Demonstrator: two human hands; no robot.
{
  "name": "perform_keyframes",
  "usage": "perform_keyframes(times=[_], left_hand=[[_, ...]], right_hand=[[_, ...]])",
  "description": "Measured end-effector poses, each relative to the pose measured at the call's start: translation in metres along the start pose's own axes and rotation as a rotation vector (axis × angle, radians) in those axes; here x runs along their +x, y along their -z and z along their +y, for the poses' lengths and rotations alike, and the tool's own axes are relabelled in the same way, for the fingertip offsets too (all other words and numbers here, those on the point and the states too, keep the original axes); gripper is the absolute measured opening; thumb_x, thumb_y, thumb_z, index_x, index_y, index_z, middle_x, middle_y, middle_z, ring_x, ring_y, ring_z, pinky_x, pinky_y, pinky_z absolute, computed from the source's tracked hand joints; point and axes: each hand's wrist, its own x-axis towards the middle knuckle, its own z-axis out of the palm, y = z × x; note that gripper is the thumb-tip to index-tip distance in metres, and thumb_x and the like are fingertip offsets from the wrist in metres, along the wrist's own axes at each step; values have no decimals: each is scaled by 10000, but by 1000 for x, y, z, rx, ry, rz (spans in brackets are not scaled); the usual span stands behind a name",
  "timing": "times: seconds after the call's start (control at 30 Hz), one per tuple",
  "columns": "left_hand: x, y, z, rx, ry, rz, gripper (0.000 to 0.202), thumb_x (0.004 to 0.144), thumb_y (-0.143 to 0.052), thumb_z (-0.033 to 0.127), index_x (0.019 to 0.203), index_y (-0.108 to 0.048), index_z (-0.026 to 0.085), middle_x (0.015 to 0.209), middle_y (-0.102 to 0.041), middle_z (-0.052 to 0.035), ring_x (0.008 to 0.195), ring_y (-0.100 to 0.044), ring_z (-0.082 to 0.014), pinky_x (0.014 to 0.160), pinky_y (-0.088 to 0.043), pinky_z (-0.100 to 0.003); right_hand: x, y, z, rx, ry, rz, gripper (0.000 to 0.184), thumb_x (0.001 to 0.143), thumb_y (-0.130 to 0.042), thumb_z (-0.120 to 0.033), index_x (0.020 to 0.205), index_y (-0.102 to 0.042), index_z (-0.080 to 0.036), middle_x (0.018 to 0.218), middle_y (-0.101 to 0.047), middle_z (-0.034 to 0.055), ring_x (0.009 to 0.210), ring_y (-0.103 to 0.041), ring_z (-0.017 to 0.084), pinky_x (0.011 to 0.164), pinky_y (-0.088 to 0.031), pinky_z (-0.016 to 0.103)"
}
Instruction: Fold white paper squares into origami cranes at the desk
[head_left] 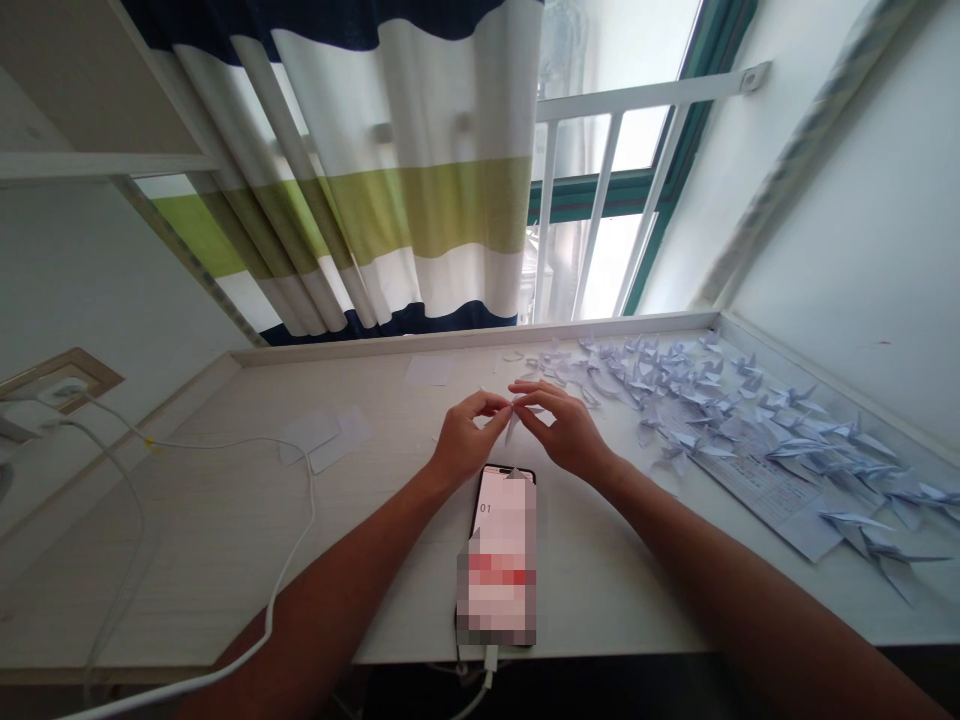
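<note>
Above the phone, both my hands pinch a small folded piece of white paper, with its pointed tip hanging down between them. My left hand has thumb and forefinger closed on its left side. My right hand grips the other side between thumb and fingers. Most of the folded paper is hidden behind my fingers. On the right lies a large heap of white folded paper cranes, some resting on a printed sheet.
A phone lies before me, with a charging cable at its lower end. Flat paper sheets lie at left, and another sheet farther back. A white cord crosses the left side from a wall socket. A curtain hangs behind.
</note>
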Motion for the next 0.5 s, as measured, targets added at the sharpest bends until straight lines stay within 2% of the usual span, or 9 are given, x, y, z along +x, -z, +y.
perform_keyframes(times=[0.13,0.23,0.3,0.43,0.5], left_hand=[[-1,0,-2,-70,35,-61,234,890,-737,363,1046,-723,189,1063,-757,-71,986,-704,-209,918,-551,-370],[-1,1,-4,-76,61,-53,250,879,-751,397,998,-727,178,1009,-762,-73,933,-709,-206,887,-561,-369],[0,3,-5,-92,72,-46,256,876,-753,404,975,-736,169,974,-768,-79,912,-717,-210,882,-568,-375],[0,4,-6,-162,90,-51,278,856,-773,404,985,-746,159,973,-785,-93,925,-739,-227,891,-580,-384],[0,3,-5,-189,125,-56,313,856,-773,403,1048,-736,159,977,-793,-97,928,-749,-232,874,-582,-375]], right_hand=[[0,1,-3,51,-63,-1,111,993,-616,-265,967,-720,-235,1162,-783,72,1094,-739,254,1119,-483,530],[0,4,-4,69,-98,-47,110,989,-628,-295,996,-720,-237,1066,-788,57,972,-746,241,952,-572,456],[1,6,-5,78,-107,-68,121,975,-655,-322,1027,-716,-232,1002,-778,53,925,-733,235,855,-583,409],[3,8,-4,101,-108,-56,95,960,-670,-294,996,-726,-225,945,-754,49,872,-708,216,803,-558,370],[3,7,-4,115,-112,-49,88,960,-660,-275,940,-732,-227,919,-746,46,842,-695,209,784,-546,362]])
